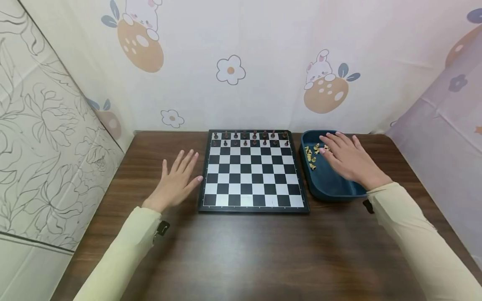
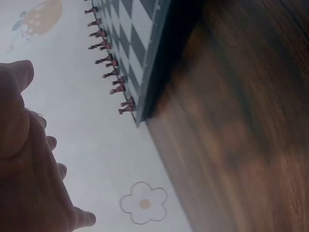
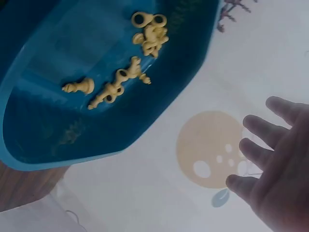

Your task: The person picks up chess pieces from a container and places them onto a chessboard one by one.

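Note:
A black-and-white chessboard [image 1: 251, 171] lies on the table, with dark brown chess pieces [image 1: 254, 142] standing in two rows along its far side. My left hand [image 1: 175, 182] hovers beside the board's left edge, fingers straight and spread, holding nothing. To the right of the board is a blue plastic tray [image 1: 327, 193], and several pale yellow chess pieces [image 3: 116, 84] lie loose on its bottom. Above the tray my right hand [image 1: 348, 161] is stretched out with straight fingers and holds nothing; it hides part of the tray in the head view.
The brown wooden table [image 1: 241, 251] meets a patterned curtain [image 1: 263, 50] at the back. A panel with line-drawn flowers [image 1: 49, 113] stands along the left side, and pale cloth [image 1: 440, 125] hangs on the right. The wrists carry small black devices [image 1: 163, 228].

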`<state>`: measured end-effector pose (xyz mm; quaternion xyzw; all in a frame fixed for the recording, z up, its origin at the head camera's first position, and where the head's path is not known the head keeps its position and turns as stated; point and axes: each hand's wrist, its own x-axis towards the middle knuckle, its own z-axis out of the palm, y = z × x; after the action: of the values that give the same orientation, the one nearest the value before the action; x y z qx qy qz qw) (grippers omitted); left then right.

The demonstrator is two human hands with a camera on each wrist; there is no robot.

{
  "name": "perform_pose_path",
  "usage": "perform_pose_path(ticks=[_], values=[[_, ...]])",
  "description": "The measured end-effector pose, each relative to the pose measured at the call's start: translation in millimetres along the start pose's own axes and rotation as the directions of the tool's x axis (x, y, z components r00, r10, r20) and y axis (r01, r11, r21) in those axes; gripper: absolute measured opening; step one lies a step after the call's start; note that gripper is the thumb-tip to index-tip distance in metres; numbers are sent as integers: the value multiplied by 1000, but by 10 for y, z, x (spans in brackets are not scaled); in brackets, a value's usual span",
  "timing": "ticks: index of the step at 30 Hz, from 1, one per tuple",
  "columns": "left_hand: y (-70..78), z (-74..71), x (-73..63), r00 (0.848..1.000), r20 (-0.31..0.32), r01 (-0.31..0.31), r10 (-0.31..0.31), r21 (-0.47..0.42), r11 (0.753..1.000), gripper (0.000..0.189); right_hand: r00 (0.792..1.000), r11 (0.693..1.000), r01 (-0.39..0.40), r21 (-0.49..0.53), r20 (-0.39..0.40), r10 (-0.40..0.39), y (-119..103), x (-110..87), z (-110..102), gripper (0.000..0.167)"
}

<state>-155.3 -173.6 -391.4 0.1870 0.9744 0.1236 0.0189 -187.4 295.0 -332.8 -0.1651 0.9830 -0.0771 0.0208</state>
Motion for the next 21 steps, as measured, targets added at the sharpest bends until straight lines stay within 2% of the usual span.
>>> perform_pose_path(ticks=[7, 10, 17, 21], values=[[-53, 118, 145, 1000, 29, 11, -10, -42, 999, 71, 993, 997, -1, -71, -118, -7, 78, 161, 8, 52], [-81, 173, 219, 999, 38, 17, -15, -54, 998, 71, 989, 996, -5, -87, -146, -7, 100, 228, 4, 48], [-161, 306, 378, 999, 39, 40, -36, -99, 994, 70, 991, 993, -28, -112, -134, 13, 147, 375, 37, 43], [-195, 395, 466, 999, 37, 33, -29, -126, 991, 70, 994, 991, -45, -130, -109, 31, 184, 452, 80, 42]])
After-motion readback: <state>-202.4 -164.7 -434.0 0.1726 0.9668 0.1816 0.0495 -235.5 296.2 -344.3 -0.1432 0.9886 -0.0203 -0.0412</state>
